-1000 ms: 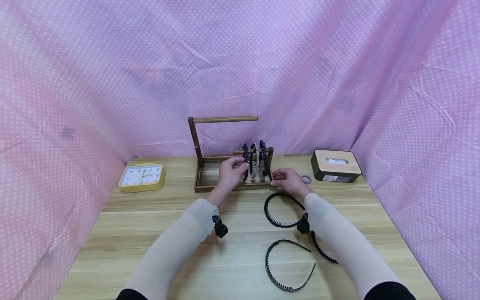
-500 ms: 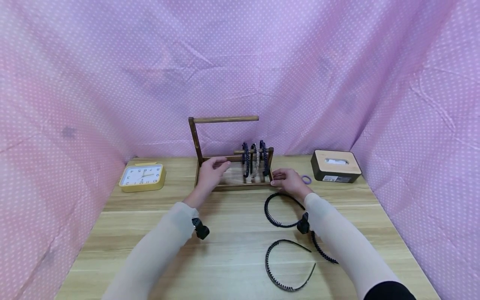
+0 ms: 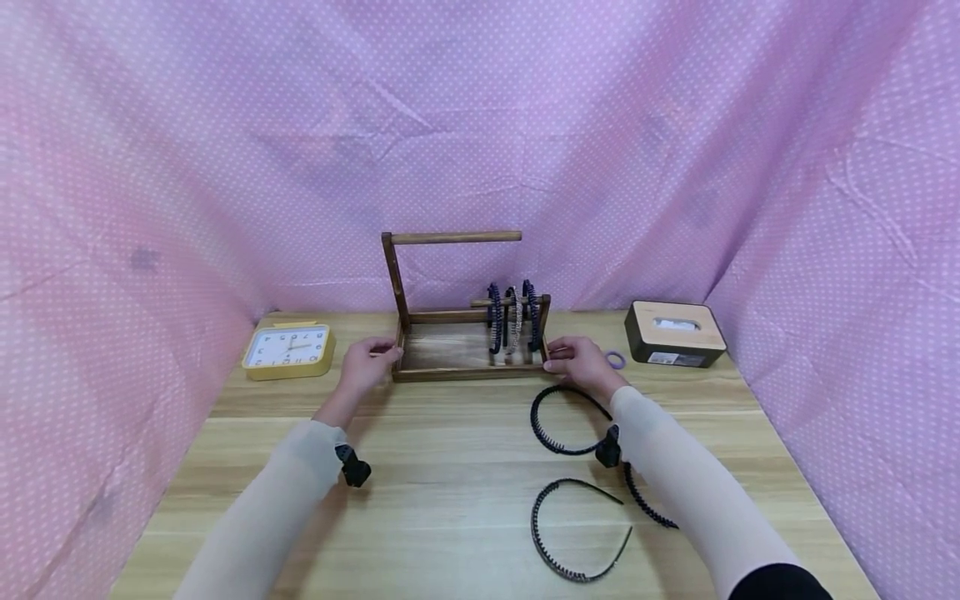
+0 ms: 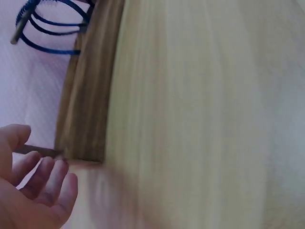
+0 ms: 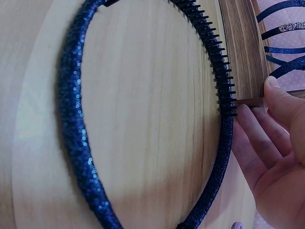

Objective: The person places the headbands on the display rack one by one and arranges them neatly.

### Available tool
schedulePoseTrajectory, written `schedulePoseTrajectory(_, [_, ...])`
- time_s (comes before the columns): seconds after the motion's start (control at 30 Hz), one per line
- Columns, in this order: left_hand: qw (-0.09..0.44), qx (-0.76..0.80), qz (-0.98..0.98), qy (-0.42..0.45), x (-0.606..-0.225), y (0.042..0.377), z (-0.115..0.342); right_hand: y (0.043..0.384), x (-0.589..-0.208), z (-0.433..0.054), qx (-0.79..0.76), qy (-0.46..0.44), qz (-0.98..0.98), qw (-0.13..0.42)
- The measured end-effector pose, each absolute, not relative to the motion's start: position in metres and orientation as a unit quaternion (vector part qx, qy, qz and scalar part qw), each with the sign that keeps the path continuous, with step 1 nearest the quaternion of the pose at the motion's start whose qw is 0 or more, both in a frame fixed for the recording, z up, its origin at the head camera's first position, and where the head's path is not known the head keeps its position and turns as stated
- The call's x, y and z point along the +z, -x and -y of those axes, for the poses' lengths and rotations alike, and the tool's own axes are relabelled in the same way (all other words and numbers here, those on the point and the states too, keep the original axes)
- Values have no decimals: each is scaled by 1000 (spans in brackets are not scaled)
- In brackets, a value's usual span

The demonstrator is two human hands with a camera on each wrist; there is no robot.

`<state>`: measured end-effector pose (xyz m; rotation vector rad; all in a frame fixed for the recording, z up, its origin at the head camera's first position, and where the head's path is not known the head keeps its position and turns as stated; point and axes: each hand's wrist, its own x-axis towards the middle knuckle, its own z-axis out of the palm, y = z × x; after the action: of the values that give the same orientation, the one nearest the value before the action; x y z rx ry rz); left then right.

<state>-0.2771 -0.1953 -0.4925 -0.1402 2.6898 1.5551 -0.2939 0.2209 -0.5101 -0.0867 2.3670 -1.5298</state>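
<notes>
A brown wooden headband rack [image 3: 457, 375] stands at the back of the table, with a tall bar on its left and a short bar on its right. Several headbands [image 3: 495, 321] hang on the short bar, dark ones and a glittery silvery one. My left hand [image 3: 363, 364] is at the rack's left end, fingers loosely bent; in the left wrist view, thumb and fingers lie either side of the end wall, the thumb apart from it. With thumb on the rim and fingers outside, my right hand [image 5: 281, 143] grips the rack's right end.
A dark toothed headband [image 3: 558, 446] lies before the right hand; another headband [image 3: 542, 546] is nearer the front, and a third [image 3: 645, 504] is partly under the right forearm. A purple ring [image 3: 615, 360] and tissue box [image 3: 675, 333] stand right, a yellow clock [image 3: 288, 352] left.
My left hand has let go of a dark headband on the short bar and moved left to the rack's left end. The right hand has stayed at the right end.
</notes>
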Motion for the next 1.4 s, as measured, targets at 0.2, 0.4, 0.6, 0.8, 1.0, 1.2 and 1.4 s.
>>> schedulePoseTrajectory(0.2, [50, 496, -866, 47, -506, 273, 201, 294, -510, -219, -540, 35, -825, 163])
schedulePoseTrajectory(0.4, [51, 490, -870, 35, -512, 271, 204, 294, -510, -217, -546, 29, -819, 172])
schedulePoseTrajectory(0.6, [52, 494, -868, 26, -512, 272, 206, 293, -509, -217, -542, 26, -823, 168])
schedulePoseTrajectory(0.8, [50, 488, -871, 14, -513, 273, 204, 289, -504, -221, -468, 68, -872, 126])
schedulePoseTrajectory(1.0, [49, 486, -873, 13, -513, 274, 201, 270, -484, -239, -411, 129, -900, 75])
schedulePoseTrajectory(1.2, [56, 488, -871, 17, -515, 274, 199, 228, -464, -273, -405, 157, -899, 60])
schedulePoseTrajectory(1.4, [64, 484, -873, 23, -513, 274, 202, 178, -461, -304, -382, 168, -907, 57])
